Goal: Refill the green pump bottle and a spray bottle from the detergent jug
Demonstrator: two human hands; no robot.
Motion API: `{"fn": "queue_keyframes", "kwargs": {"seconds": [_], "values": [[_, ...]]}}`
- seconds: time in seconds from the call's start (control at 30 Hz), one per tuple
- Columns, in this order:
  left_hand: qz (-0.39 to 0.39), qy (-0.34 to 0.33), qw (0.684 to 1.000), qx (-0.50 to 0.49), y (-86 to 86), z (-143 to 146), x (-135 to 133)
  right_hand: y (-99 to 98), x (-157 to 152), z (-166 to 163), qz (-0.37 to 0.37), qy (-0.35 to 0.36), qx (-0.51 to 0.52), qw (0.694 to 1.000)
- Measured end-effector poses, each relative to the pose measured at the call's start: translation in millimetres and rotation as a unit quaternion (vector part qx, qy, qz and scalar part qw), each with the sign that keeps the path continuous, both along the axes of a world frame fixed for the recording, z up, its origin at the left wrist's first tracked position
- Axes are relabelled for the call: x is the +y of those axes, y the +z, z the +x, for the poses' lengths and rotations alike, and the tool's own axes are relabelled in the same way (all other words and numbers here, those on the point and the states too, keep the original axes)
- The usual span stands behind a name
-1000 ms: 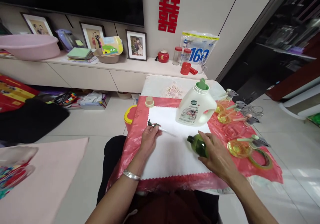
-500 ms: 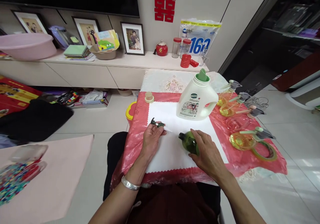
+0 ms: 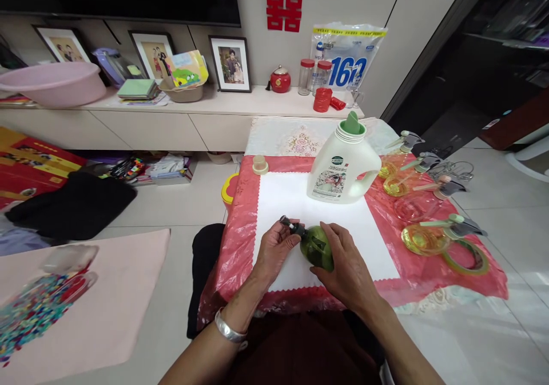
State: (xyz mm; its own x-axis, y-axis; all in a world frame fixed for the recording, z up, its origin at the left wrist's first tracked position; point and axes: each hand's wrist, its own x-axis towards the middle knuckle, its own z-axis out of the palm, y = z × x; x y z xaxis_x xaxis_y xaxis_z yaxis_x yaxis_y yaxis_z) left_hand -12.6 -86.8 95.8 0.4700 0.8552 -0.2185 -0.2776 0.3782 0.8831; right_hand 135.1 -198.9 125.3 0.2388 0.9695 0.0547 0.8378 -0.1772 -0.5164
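Observation:
My right hand is wrapped round a green pump bottle, tilted with its neck toward the left. A black pump head sits at the bottle's mouth, pinched in the fingers of my left hand. Its tube is out of sight; I cannot tell whether the cap is threaded on. Both hands are above a white scallop-edged sheet. Behind them stands a large white detergent jug with a green spout.
Several clear spray bottles, one with yellow liquid, lie along the right side by a roll of tape. A measuring cap rests at the sheet's far left corner. Red plastic covers the table. Beads lie on a pink surface at left.
My left hand has brought the pump head rightward to the bottle's mouth, and its white tube no longer shows. The bottle has shifted slightly left in my right hand.

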Motion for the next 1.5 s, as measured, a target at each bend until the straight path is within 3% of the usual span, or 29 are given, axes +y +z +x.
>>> {"fn": "queue_keyframes", "kwargs": {"seconds": [0.17, 0.43, 0.67, 0.93, 1.2, 1.37, 1.5], "values": [[0.003, -0.006, 1.000, 0.002, 4.7, -1.0, -6.1, -0.7, -1.8, -4.0, 0.010, -0.006, 0.014, 1.000], [-0.017, 0.044, 0.998, 0.046, 2.1, -2.3, -9.2, -8.4, -6.4, -16.0, 0.027, -0.023, 0.053, 0.998], [-0.020, 0.036, 0.998, -0.047, 12.6, -4.4, -7.9, -7.8, -8.1, -16.1, 0.020, -0.036, 0.110, 0.993], [-0.063, 0.076, 0.995, -0.027, 16.2, 0.1, -8.5, -10.3, -8.2, -20.2, 0.043, -0.029, 0.136, 0.989], [-0.075, 0.023, 0.990, -0.120, 23.9, -1.2, -12.7, -6.4, -6.3, -21.9, 0.059, -0.043, 0.164, 0.984], [-0.089, 0.081, 0.989, -0.085, 22.1, 3.5, -13.7, -7.2, -5.6, -25.7, 0.067, -0.041, 0.175, 0.981], [-0.078, 0.065, 0.992, -0.071, 25.1, 0.1, -10.6, -7.5, -6.2, -25.5, 0.057, -0.049, 0.194, 0.978]]}}
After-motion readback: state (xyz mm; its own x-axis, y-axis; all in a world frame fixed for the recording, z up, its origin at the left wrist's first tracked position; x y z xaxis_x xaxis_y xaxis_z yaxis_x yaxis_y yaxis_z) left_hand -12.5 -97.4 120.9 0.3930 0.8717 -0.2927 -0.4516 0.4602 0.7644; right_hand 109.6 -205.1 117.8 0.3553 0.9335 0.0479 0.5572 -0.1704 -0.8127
